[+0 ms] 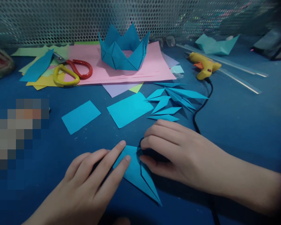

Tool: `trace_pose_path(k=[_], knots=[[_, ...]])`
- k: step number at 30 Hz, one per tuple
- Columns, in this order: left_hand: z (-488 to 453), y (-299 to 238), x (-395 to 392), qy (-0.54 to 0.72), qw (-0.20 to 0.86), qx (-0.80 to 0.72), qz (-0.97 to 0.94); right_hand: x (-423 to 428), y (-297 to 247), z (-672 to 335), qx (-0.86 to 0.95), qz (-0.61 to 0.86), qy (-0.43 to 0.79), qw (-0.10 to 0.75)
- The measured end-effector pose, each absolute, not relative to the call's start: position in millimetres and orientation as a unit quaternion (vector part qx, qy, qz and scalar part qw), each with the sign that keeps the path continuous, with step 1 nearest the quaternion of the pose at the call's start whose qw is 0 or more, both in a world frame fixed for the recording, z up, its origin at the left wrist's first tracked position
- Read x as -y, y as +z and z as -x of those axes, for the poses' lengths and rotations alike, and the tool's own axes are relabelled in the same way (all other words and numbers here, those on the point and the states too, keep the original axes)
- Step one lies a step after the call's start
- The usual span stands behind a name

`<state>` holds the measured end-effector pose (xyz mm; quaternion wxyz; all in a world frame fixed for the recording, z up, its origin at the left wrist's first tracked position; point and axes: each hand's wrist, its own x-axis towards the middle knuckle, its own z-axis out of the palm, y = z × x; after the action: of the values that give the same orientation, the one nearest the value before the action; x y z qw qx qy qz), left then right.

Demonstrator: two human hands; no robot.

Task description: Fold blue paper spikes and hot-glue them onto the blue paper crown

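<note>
Your left hand [91, 179] lies outstretched on the folded blue paper [136, 177] at six o'clock — your right hand [180, 153] curls at its one-o'clock edge — whether pinching, I can't tell.

So the left grip [89, 179] is just a bare hand, slim fingers [107, 162], and the couple of nails [128, 158] I can make out look short and rounded. The right grip [180, 153] is bare too, though its nails are hard to see from here. Same deal with the right forearm [243, 181], bare and slender, going kinda dark and blurry toward the edge of the view.
</note>
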<state>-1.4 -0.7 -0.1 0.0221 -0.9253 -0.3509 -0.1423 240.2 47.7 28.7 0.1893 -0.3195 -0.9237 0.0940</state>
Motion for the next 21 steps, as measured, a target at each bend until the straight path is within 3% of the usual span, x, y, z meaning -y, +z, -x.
trace_pose_path(k=[5, 12, 21], knots=[[4, 4, 1, -0.116, 0.023, 0.355, 0.927, -44, 34, -241, 0.928, 0.310, 0.053, 0.197], [3, 10, 4, -0.102, 0.039, 0.388, 0.915, -33, 37, -235, 0.936, 0.289, 0.123, 0.160], [3, 11, 0, -0.114, 0.008, 0.359, 0.926, -60, 31, -249, 0.956, 0.219, 0.000, 0.193]])
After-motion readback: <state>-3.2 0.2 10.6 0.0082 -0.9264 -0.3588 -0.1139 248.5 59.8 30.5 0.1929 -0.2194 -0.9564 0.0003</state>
